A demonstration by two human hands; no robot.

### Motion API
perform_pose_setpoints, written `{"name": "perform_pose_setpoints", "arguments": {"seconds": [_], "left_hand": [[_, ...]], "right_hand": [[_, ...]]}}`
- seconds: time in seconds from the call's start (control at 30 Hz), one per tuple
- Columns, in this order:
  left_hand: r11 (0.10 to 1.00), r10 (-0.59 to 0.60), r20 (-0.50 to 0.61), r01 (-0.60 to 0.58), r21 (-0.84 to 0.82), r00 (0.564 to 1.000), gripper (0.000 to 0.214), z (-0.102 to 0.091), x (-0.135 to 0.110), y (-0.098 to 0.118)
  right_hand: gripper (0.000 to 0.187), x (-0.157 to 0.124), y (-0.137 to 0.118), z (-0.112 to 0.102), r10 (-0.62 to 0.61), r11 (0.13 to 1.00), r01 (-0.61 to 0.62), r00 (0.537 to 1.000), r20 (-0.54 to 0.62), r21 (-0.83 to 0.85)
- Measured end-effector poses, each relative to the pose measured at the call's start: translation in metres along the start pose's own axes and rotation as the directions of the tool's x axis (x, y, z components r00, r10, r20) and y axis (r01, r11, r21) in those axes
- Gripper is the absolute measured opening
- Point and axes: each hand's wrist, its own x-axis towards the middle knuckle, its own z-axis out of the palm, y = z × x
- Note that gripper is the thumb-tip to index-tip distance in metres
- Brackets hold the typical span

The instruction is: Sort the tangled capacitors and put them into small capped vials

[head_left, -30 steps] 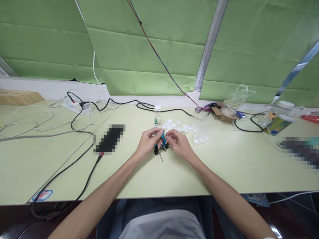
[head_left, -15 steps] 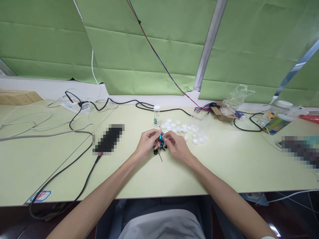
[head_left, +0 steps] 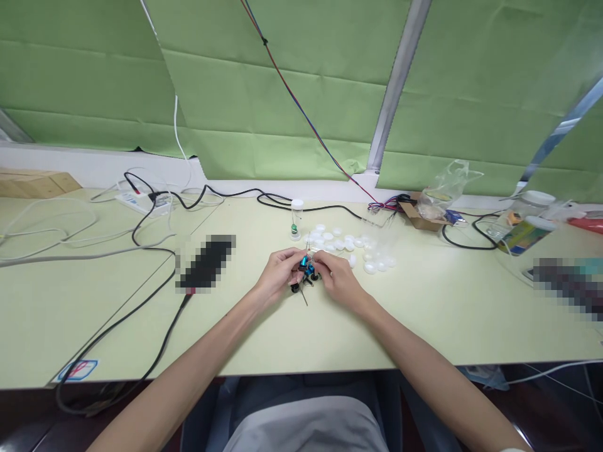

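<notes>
Over the pale table (head_left: 226, 339), my left hand (head_left: 279, 271) is closed on a small blue component with wire leads (head_left: 304, 262). My right hand (head_left: 336, 275) pinches close beside it; what lies between those fingertips is too small to make out. Several blue and black small parts (head_left: 309, 281) lie on the table under and between both hands, one with a thin lead pointing towards me. Just beyond the hands stands a clear tube (head_left: 296, 216) with a white cap, a green part with leads inside. White round caps (head_left: 349, 242) are scattered right of it.
Clear empty-looking tubes (head_left: 379, 226) lie behind the caps. A cardboard box (head_left: 421, 218) holding a plastic bag sits at the back right, near jars (head_left: 527, 232). A blurred dark device (head_left: 207, 262) with a cable (head_left: 167, 339) lies left. Black cable (head_left: 264, 191) runs along the back.
The blue component and its upright lead have dropped slightly and tilted between my fingers. Both hands stay close together, my right fingertips a little lower.
</notes>
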Motion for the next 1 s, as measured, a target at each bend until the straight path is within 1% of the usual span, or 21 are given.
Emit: {"name": "perform_pose_setpoints", "arguments": {"seconds": [0.1, 0.2, 0.3, 0.4, 0.53, 0.7, 0.77, 0.83, 0.93, 1.0], "left_hand": [[0.999, -0.038, 0.015, 0.038, -0.004, 0.999, 0.031, -0.001, 0.000, 0.000], [0.998, -0.059, 0.031, 0.059, -0.002, 0.998, 0.032, -0.002, 0.000, 0.000], [0.998, -0.057, 0.042, 0.057, -0.005, 0.997, 0.032, -0.002, 0.000, -0.001], [0.999, -0.032, 0.044, 0.032, -0.006, 0.999, 0.032, -0.002, -0.001, -0.002], [1.000, 0.009, 0.067, -0.010, 0.027, 0.998, 0.031, -0.004, 0.000, -0.003], [0.993, 0.053, 0.108, -0.064, 0.097, 0.993, 0.028, -0.007, 0.001, -0.005], [0.990, 0.069, 0.111, -0.081, 0.114, 0.991, 0.028, -0.007, 0.001, -0.005], [0.987, 0.088, 0.108, -0.101, 0.126, 0.990, 0.028, -0.005, 0.000, -0.005], [0.979, 0.126, 0.087, -0.138, 0.151, 0.988, 0.029, -0.003, -0.001, -0.005], [0.972, 0.152, 0.068, -0.161, 0.168, 0.986, 0.029, -0.002, -0.001, -0.005]], "right_hand": [[0.020, -0.001, 0.004, -0.003, -0.047, 0.999, 0.047, 0.999, 0.026, -0.024], [0.022, -0.002, 0.007, -0.005, -0.050, 0.997, 0.054, 0.997, 0.061, -0.056], [0.022, -0.002, 0.008, -0.006, -0.048, 0.996, 0.052, 0.997, 0.064, -0.071], [0.021, -0.001, 0.005, -0.006, -0.051, 0.997, 0.053, 0.998, 0.041, -0.059], [0.019, -0.001, 0.000, -0.003, -0.002, 1.000, 0.002, 1.000, 0.014, 0.010], [0.011, -0.001, -0.003, 0.004, 0.096, 0.982, -0.094, 0.995, -0.002, 0.166], [0.008, 0.000, -0.005, 0.007, 0.136, 0.962, -0.130, 0.991, -0.007, 0.241], [0.006, 0.001, -0.007, 0.009, 0.193, 0.923, -0.180, 0.981, -0.005, 0.341], [0.012, 0.002, -0.010, 0.012, 0.289, 0.817, -0.274, 0.956, 0.050, 0.508], [0.017, 0.003, -0.011, 0.014, 0.327, 0.744, -0.312, 0.941, 0.085, 0.591]]}}
